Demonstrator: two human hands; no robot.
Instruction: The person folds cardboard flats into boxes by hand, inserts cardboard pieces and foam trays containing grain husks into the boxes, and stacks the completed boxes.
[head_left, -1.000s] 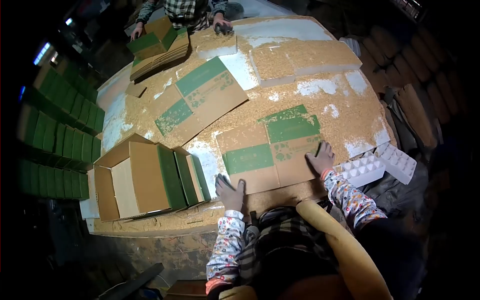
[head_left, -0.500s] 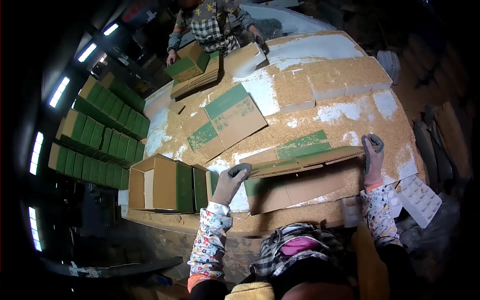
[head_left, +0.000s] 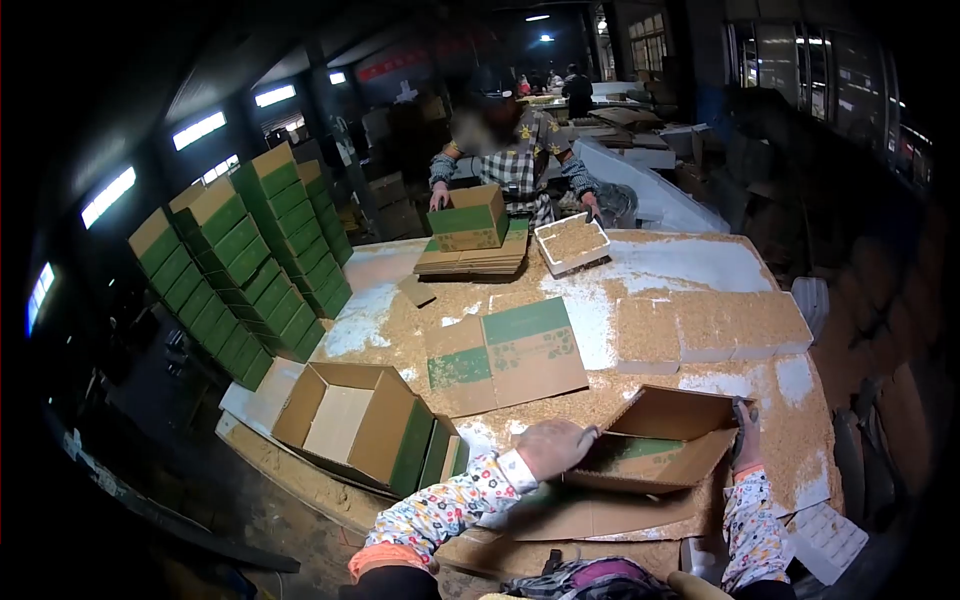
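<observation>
A cardboard box [head_left: 690, 412], part opened into a tube, is held above the near right side of the table. My left hand [head_left: 552, 448] is closed on its left edge, the fingertips partly hidden by the angle. At the opposite edge, my right hand [head_left: 746, 436] grips the cardboard, thumb and fingers closed. Green print shows inside the opening. Beneath it lies another flat cardboard piece [head_left: 625, 518]. Beyond is a flattened green and brown carton [head_left: 535, 352]. An opened box [head_left: 385, 425] stands to the left of my left hand.
Brown granules cover much of the table [head_left: 650, 270]. Filled white blocks [head_left: 715, 330] sit at right. Across, a person [head_left: 515, 165] touches a box [head_left: 470, 222] on stacked cardboard and a white tray [head_left: 572, 243]. Green cartons [head_left: 240, 245] are stacked left; white moulded trays [head_left: 825, 545] lie lower right.
The flat carton between my hands has spread into an open box shape. My left hand has moved inward to the right. The view has tilted up, and the person's white tray now lies flat.
</observation>
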